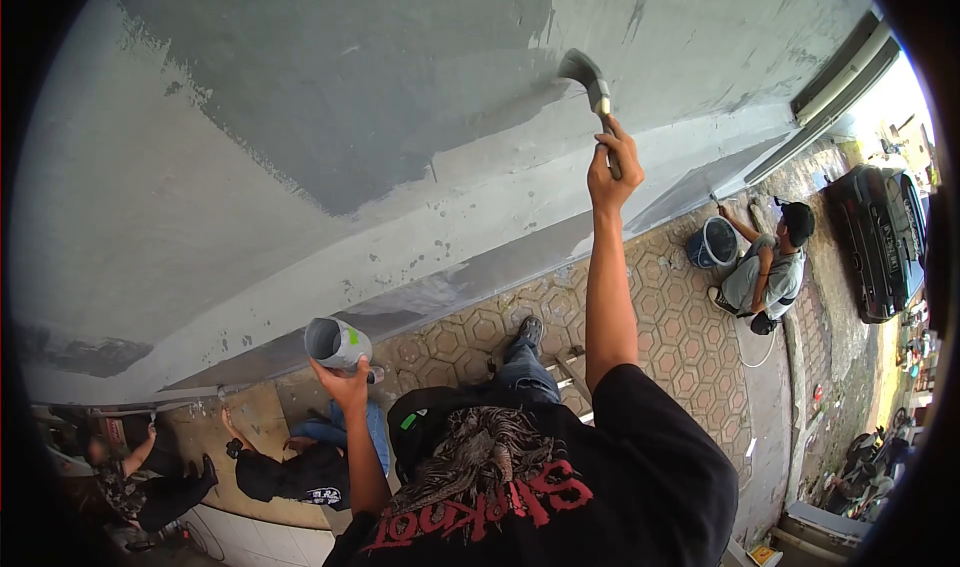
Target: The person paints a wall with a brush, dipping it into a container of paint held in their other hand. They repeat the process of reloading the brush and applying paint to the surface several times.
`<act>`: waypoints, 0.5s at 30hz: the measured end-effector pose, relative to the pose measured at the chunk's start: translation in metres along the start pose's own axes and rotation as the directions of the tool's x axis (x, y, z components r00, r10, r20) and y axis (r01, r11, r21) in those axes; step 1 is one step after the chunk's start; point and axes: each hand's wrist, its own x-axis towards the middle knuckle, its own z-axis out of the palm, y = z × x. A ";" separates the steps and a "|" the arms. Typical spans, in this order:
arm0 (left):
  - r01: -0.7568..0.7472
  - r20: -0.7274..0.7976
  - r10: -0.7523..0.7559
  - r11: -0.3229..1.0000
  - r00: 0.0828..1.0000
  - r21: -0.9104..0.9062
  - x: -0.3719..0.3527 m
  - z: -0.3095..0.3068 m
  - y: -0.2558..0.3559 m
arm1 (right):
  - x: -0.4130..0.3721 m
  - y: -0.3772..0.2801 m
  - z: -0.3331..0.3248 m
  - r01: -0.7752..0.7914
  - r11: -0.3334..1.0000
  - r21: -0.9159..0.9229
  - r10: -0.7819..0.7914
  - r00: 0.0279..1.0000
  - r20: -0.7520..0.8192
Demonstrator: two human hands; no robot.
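Note:
My right hand [615, 170] is raised against the wall, its fingers wrapped around the handle of a paintbrush [598, 95]. The brush's dark bristles bend against the wall at the edge of a darker grey painted patch [350, 77]. Lower on the left, my left hand [345, 387] grips a grey paint cup [352, 347] bearing a bright green mark. The cup tilts with its mouth toward the wall, and its inside looks dark grey. Around the patch, the wall [690, 57] is lighter grey, with a ragged paint edge and spatters on its lower band.
On the right, a person [770, 267] crouches by a dark bucket [712, 242] near the wall. Other people [290, 472] are at the lower left. Hexagonal paving [690, 337] runs along the wall. A ladder-like frame [572, 375] stands beside me; a dark car [875, 242] is parked beyond.

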 end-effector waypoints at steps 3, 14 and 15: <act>-0.018 -0.013 0.019 0.999 1.000 0.037 -0.003 -0.002 0.000 | -0.006 -0.011 0.001 0.029 0.999 -0.029 -0.031 0.997 -0.074; -0.008 0.097 0.002 0.998 0.995 0.063 0.007 0.011 -0.012 | -0.021 -0.094 0.054 -0.042 0.916 0.399 -0.081 0.955 0.286; -0.015 0.098 0.011 0.999 0.995 0.034 0.008 0.015 -0.011 | -0.020 -0.099 0.047 -0.033 0.900 0.436 -0.118 0.941 0.316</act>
